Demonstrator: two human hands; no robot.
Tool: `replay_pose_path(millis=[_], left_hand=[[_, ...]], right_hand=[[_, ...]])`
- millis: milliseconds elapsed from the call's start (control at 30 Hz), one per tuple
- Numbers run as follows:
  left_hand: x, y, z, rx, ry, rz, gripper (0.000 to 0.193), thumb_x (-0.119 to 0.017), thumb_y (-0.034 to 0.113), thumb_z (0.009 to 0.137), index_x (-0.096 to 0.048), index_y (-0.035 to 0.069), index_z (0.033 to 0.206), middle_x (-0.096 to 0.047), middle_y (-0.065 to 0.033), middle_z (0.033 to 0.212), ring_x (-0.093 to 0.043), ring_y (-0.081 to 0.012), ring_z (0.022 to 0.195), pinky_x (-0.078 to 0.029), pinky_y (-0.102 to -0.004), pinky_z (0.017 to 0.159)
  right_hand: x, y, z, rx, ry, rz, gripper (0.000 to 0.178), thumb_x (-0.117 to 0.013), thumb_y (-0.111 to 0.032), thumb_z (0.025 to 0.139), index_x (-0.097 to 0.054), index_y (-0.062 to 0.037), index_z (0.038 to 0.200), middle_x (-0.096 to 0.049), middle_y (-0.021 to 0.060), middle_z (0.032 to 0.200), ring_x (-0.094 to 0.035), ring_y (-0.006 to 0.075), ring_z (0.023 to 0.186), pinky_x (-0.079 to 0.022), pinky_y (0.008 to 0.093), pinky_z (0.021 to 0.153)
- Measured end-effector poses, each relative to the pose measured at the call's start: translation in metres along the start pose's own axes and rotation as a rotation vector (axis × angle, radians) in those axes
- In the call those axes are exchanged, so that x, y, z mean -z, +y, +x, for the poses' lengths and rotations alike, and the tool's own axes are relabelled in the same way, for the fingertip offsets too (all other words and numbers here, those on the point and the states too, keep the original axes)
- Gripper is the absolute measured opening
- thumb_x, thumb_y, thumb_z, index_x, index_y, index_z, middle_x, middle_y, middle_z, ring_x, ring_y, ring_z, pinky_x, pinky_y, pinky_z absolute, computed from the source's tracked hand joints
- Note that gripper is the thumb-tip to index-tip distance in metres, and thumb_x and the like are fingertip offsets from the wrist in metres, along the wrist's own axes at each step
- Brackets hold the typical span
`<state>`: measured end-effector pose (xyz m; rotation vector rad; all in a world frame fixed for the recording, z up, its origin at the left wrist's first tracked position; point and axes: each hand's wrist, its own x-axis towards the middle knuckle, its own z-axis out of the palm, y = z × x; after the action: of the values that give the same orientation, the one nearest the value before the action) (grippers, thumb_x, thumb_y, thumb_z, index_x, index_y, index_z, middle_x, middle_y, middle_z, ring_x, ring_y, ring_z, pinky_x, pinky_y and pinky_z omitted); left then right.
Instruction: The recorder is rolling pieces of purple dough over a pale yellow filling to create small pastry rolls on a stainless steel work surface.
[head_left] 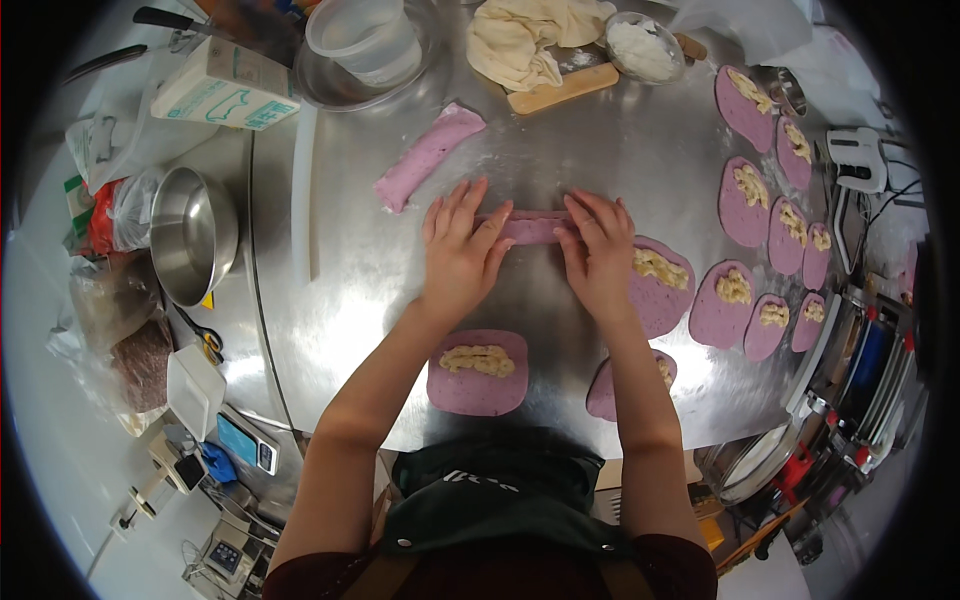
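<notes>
A purple piece of dough (535, 230) lies partly rolled up on the steel table, a long fold running along it. My left hand (462, 245) grips its left end, thumb and fingers closed at the edge. At the other end my right hand (598, 245) holds the dough the same way; both hands hide its ends. Beyond my left hand rests a finished-looking purple dough roll (430, 157), dusted with flour. Nearer to me is a flat purple dough piece (477, 395) with a strip of pale lumpy filling (478, 360). Another filled dough piece (678, 305) sits beside my right wrist.
Several more filled dough pieces (742, 205) spread along the right side of the steel table (360, 280). At the back are a bowl of flour (645, 50), a cloth (515, 40) and a plastic tub (365, 45). A steel bowl (192, 240) and scissors (205, 338) lie left.
</notes>
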<state>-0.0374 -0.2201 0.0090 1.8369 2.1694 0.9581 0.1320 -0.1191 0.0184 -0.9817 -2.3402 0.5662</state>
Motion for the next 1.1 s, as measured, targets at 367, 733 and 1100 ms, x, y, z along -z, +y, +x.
replay_pose_path(millis=[367, 733, 1100], left_hand=[[-0.024, -0.001, 0.018, 0.095, -0.008, -0.220, 0.017, -0.075, 0.012, 0.077, -0.076, 0.015, 0.094, -0.059, -0.0063, 0.129, -0.048, -0.0316, 0.126, -0.026, -0.0530, 0.109], [-0.023, 0.003, 0.017, 0.090, 0.068, -0.200, 0.015, -0.074, 0.008, 0.076, -0.076, 0.010, 0.091, -0.064, -0.0086, 0.119, -0.055, -0.0318, 0.117, -0.034, -0.0465, 0.105], [-0.015, -0.011, 0.008, 0.137, 0.085, -0.270, 0.018, -0.073, 0.012, 0.078, -0.076, 0.016, 0.095, -0.059, -0.0060, 0.130, -0.049, -0.0309, 0.126, -0.025, -0.0527, 0.108]], right_hand=[[-0.014, 0.010, 0.011, 0.026, -0.052, 0.117, 0.015, -0.073, -0.014, 0.075, -0.072, -0.0114, 0.089, -0.062, 0.0039, 0.108, -0.056, 0.0260, 0.106, -0.036, 0.0528, 0.103], [-0.021, 0.006, 0.014, 0.007, -0.022, 0.134, 0.011, -0.073, -0.014, 0.074, -0.072, -0.0110, 0.086, -0.063, 0.0031, 0.104, -0.057, 0.0255, 0.104, -0.037, 0.0514, 0.102], [-0.012, 0.003, 0.012, -0.061, 0.012, 0.157, 0.015, -0.073, -0.016, 0.075, -0.072, -0.0109, 0.089, -0.063, 0.0034, 0.105, -0.056, 0.0258, 0.106, -0.035, 0.0533, 0.103]])
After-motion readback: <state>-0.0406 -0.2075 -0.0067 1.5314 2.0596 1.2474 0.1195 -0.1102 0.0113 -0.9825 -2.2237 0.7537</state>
